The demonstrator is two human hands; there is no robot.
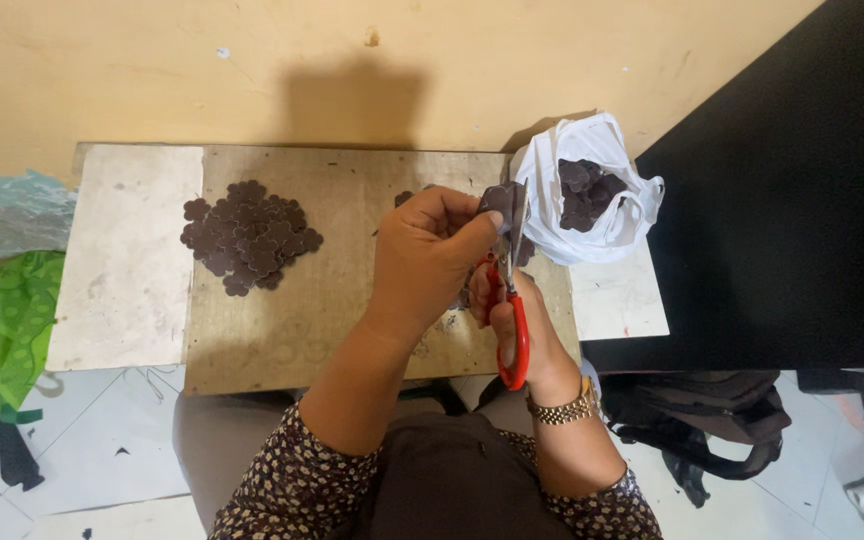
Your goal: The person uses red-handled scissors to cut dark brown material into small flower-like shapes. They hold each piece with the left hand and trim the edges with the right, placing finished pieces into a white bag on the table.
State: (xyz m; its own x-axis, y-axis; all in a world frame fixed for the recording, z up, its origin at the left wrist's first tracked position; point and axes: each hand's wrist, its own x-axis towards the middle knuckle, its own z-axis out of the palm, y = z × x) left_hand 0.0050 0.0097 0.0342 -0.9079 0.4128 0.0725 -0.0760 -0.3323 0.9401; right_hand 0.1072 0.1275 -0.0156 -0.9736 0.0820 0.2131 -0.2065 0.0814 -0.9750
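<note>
Left hand (432, 255) pinches brown scalloped piece (500, 203); right hand (522, 330) grips scissors (508, 300) (red-handled).

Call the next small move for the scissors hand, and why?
Probably close the scissors through the dark piece. The left hand pinches that piece at the blades, the right hand grips the red handles, and cut flower shapes lie piled on the board.
</note>
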